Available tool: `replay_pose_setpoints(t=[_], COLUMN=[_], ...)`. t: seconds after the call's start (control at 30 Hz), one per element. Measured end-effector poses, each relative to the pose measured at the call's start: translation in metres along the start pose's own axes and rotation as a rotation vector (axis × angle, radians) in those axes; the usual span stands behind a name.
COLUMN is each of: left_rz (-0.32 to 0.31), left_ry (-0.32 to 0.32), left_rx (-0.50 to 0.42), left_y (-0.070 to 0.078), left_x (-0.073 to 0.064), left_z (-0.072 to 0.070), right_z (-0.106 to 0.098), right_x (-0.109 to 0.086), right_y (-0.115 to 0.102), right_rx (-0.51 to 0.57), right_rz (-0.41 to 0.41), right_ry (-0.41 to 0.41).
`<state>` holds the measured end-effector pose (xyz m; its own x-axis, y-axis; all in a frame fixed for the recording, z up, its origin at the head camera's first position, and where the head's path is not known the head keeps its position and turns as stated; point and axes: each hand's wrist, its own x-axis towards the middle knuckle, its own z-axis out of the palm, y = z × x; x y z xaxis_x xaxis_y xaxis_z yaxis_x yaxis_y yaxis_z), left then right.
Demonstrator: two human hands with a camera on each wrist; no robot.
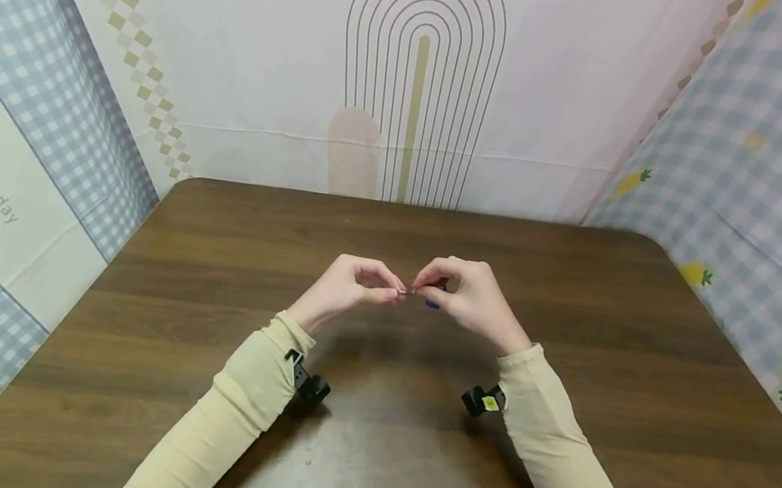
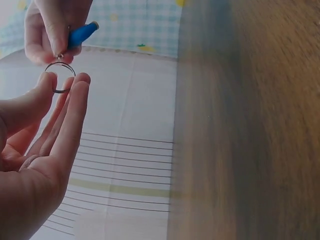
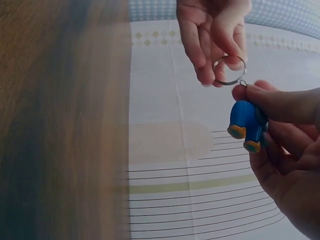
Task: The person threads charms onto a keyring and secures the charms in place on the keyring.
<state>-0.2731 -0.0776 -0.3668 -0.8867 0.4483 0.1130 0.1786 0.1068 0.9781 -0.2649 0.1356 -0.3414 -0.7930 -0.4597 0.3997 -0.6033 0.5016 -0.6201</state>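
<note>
Over the middle of the table, my left hand (image 1: 348, 287) pinches a metal split ring (image 2: 61, 92) between thumb and fingertips. My right hand (image 1: 469, 293) faces it and holds a small blue figure charm (image 3: 243, 116) with orange-edged feet. Its thumb and fingertip grip the charm near the small metal loop (image 3: 243, 83) at its top. That loop meets the edge of the ring; whether it is threaded on the ring I cannot tell. Fingers hide part of the charm. In the head view, both items are tiny.
The brown wooden table (image 1: 359, 458) stretches out on all sides under the hands. Patterned cloth (image 1: 268, 49) hangs behind it, and checked cloth (image 1: 768, 208) borders the right side. Black wrist cameras (image 1: 312, 388) are strapped over both cream sleeves (image 1: 220, 421).
</note>
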Motion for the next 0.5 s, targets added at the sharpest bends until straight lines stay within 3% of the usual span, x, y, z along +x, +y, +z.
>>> replay_pose_setpoints(t=[0.2, 0.5], left_rz=[0.062, 0.119], left_ry=[0.017, 0.064], left_rx=[0.130, 0.191], left_y=[0.0023, 0.0062], left_x=[0.0006, -0.0013], left_z=[0.0017, 0.0055], right_z=[0.0026, 0.0046], right_x=[0.0014, 0.0003], right_y=[-0.0030, -0.0038], right_rx=[-0.026, -0.068], right_rz=[0.007, 0.024], right_ry=[0.016, 0.017])
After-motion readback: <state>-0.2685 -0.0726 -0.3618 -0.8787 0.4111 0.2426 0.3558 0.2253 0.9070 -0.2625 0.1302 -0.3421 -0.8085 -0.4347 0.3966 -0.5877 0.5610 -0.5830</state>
